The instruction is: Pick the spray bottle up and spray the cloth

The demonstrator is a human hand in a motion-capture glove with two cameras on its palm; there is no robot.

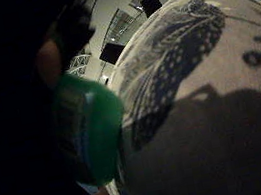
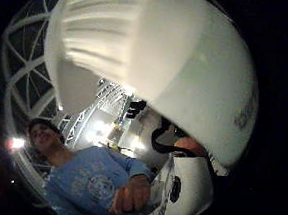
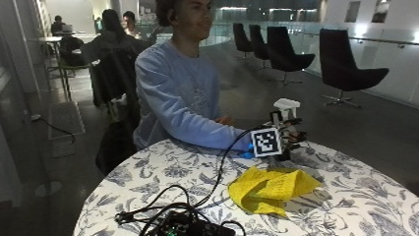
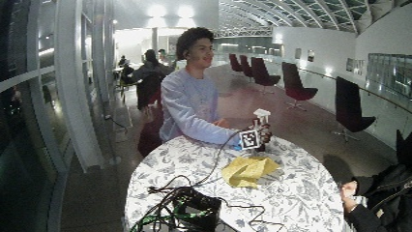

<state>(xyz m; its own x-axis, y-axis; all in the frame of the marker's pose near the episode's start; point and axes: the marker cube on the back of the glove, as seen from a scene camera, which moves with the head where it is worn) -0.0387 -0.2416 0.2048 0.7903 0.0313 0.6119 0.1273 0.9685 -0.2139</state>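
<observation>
nearest the camera, a dark box with cables [image 3: 187, 223] sits on the floral-patterned desk [image 3: 367, 206]. past it lies a crumpled yellow cloth [image 3: 272, 189]. just beyond, the gloved right hand [image 3: 288, 140] is curled round a spray bottle [image 3: 285, 109], lifted above the desk, white head up. the pickup looks done; spraying the cloth seems still to come.

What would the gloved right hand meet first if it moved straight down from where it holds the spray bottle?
Most likely the patterned tablecloth. The right hand grips the spray bottle above the table, and the yellow cloth lies nearer the camera, seemingly not under it, though depth is unclear.
</observation>
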